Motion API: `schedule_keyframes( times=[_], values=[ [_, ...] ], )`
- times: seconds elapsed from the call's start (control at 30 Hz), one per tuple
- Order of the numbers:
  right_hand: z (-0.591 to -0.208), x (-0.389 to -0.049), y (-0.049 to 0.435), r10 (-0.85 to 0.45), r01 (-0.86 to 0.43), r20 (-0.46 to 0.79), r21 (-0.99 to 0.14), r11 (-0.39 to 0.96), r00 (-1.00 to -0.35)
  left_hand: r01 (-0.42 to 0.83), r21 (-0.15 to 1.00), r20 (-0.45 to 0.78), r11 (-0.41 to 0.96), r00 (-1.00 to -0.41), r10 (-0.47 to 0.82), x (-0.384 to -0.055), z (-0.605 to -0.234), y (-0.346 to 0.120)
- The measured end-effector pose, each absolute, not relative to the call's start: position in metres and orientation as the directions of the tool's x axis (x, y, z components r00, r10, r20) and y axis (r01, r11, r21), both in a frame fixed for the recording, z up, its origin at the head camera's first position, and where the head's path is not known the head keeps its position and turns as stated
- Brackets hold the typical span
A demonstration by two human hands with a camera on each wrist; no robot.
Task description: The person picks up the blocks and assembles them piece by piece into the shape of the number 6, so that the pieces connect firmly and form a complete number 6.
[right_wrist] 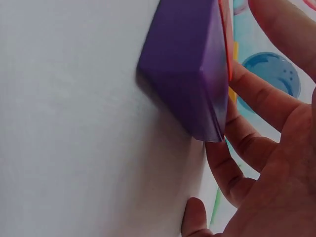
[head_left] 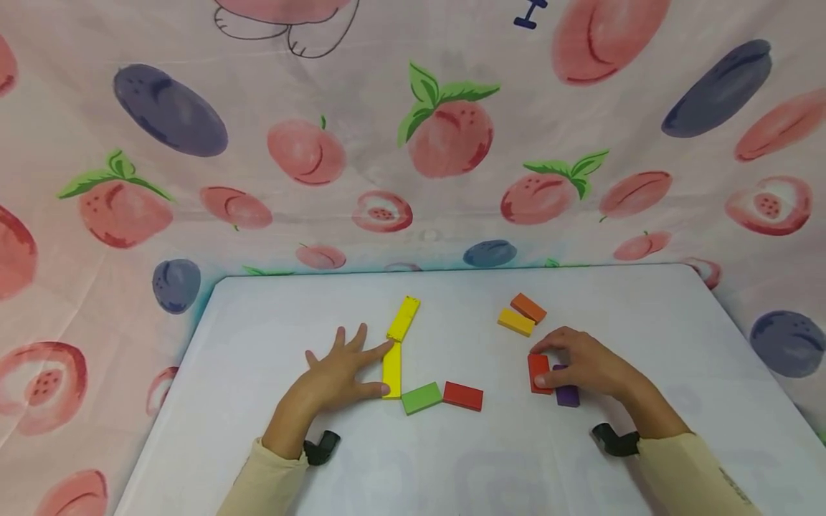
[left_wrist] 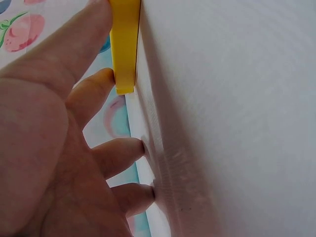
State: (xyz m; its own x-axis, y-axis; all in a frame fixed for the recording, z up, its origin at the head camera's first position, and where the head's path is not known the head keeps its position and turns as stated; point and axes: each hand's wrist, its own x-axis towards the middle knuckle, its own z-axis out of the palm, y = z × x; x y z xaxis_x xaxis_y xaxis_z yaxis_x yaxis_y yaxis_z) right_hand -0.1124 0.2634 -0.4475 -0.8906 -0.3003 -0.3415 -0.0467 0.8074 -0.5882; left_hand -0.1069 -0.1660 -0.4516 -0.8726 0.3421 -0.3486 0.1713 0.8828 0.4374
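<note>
My left hand (head_left: 338,373) has its fingers spread on the left of the table. Its thumb and index finger touch a long yellow block (head_left: 392,369), also seen in the left wrist view. Beyond that block, a second yellow block (head_left: 404,318) slants up and right. A green block (head_left: 421,398) and a red block (head_left: 462,396) carry the line on to the right. On the right side, my right hand (head_left: 584,362) pinches another red block (head_left: 538,374) between thumb and fingers. A purple block (right_wrist: 187,59) lies beside it, partly under that hand in the head view.
An orange block (head_left: 528,308) and an amber-yellow block (head_left: 515,322) lie together beyond the right hand. The white tabletop (head_left: 284,308) ends at a peach-patterned cloth (head_left: 387,158). A black wrist piece (head_left: 323,448) sits at each sleeve.
</note>
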Motion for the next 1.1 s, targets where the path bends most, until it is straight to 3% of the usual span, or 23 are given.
schedule_keyframes(
  times=[0.9, 1.1],
  values=[
    [-0.449, -0.109, 0.253, -0.269, -0.003, -0.374, -0.580, 0.815, -0.887, 0.185, 0.438, -0.332, 0.880, -0.876, 0.350, -0.106, -0.452, -0.169],
    [-0.447, -0.102, 0.248, -0.246, -0.002, -0.335, -0.589, 0.808, -0.910, 0.187, 0.444, -0.337, 0.876, -0.871, 0.356, -0.105, -0.453, -0.170]
  ],
)
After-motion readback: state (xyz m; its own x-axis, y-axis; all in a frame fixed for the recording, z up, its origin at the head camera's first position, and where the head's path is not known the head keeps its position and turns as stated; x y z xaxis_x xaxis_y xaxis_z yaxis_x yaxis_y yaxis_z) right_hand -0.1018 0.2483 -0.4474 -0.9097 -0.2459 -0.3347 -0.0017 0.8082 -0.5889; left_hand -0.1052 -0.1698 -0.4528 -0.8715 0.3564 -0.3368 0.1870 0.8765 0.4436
